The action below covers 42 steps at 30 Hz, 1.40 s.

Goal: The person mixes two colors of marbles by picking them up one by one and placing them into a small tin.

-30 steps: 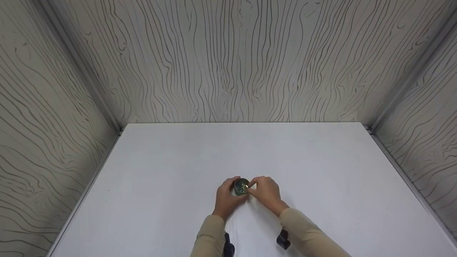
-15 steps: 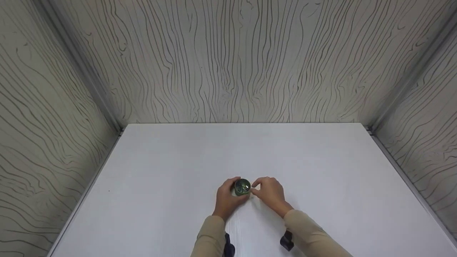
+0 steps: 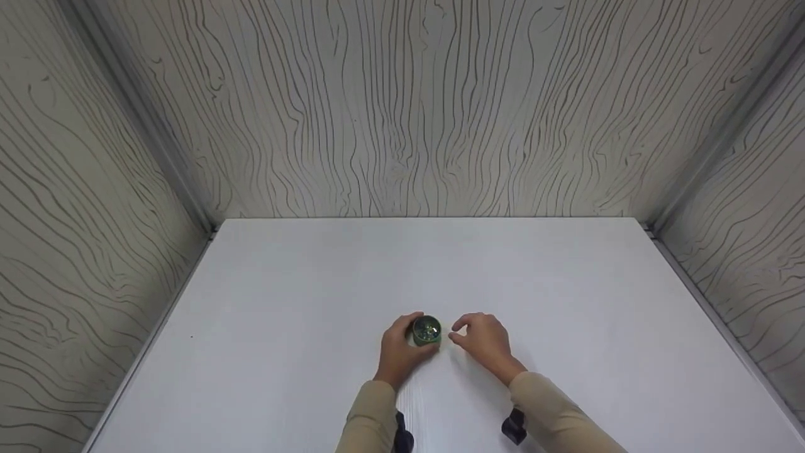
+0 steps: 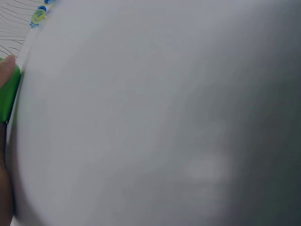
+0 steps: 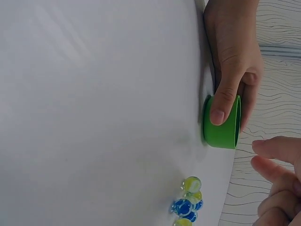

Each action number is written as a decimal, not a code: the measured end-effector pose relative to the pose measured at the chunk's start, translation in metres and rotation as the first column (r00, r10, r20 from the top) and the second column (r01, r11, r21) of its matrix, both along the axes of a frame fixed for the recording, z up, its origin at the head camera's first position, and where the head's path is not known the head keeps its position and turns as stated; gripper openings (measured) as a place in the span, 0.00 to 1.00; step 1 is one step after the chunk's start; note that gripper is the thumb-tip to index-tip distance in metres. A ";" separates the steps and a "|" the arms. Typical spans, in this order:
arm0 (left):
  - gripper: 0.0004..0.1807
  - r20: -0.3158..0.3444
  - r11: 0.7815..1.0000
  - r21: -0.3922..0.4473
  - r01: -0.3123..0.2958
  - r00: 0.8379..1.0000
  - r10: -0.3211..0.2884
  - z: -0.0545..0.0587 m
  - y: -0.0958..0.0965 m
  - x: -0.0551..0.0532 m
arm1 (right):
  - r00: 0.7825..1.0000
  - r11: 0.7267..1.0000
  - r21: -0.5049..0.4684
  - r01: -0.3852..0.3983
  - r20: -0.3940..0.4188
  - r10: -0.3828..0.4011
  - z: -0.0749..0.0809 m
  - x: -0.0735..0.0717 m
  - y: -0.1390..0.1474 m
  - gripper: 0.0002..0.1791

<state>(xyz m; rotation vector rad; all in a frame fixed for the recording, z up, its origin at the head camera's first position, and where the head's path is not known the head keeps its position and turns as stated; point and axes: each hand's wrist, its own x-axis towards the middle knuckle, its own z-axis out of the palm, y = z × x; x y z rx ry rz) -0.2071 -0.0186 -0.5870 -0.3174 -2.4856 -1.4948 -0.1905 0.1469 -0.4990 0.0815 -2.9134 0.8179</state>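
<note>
My left hand (image 3: 399, 352) holds a small green cup (image 3: 427, 330) upright on the white table, its thumb pressed to the near side. Shiny round bits, likely glass marbles, glint inside the cup in the head view. My right hand (image 3: 484, 340) hovers just right of the cup, touching nothing. Its thumb and forefinger are a little apart with nothing between them, and the other fingers are bent. Several yellow and blue glass marbles (image 5: 186, 202) lie on the table beside the cup in the right wrist view; the right hand seems to hide them in the head view.
The white table (image 3: 302, 283) runs back to a wood-grain panel (image 3: 402, 113), with similar panels at both sides. Dark wrist-camera mounts (image 3: 514, 426) sit by the sleeves.
My right hand has drawn back rightward from the cup's rim, where its fingertips were one second ago, and its thumb and forefinger have parted slightly. The left hand and the cup stay put.
</note>
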 end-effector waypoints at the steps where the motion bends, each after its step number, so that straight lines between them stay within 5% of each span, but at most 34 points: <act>1: 0.35 -0.001 1.000 0.003 0.000 1.000 0.000 0.000 0.000 0.000 | 1.000 1.000 0.000 0.000 -0.003 0.000 0.000 0.000 0.001 0.05; 14: 0.35 0.039 0.999 0.038 0.009 0.999 -0.010 0.000 0.000 -0.001 | 0.999 0.998 -0.053 0.025 0.022 -0.023 0.002 0.002 0.012 0.03; 22: 0.34 -0.006 1.000 0.018 -0.003 1.000 0.003 -0.002 -0.001 -0.002 | 0.999 0.998 -0.053 0.039 0.036 -0.037 0.002 0.001 0.016 0.03; 31: 0.36 0.076 0.999 0.053 0.001 0.997 -0.005 0.004 0.001 0.000 | 0.997 0.997 -0.045 0.059 0.043 -0.058 0.003 0.000 0.025 0.03; 42: 0.36 0.045 1.000 0.031 0.007 0.999 -0.008 0.001 0.000 0.000 | 0.994 0.996 -0.038 0.085 0.071 -0.082 0.003 -0.002 0.035 0.06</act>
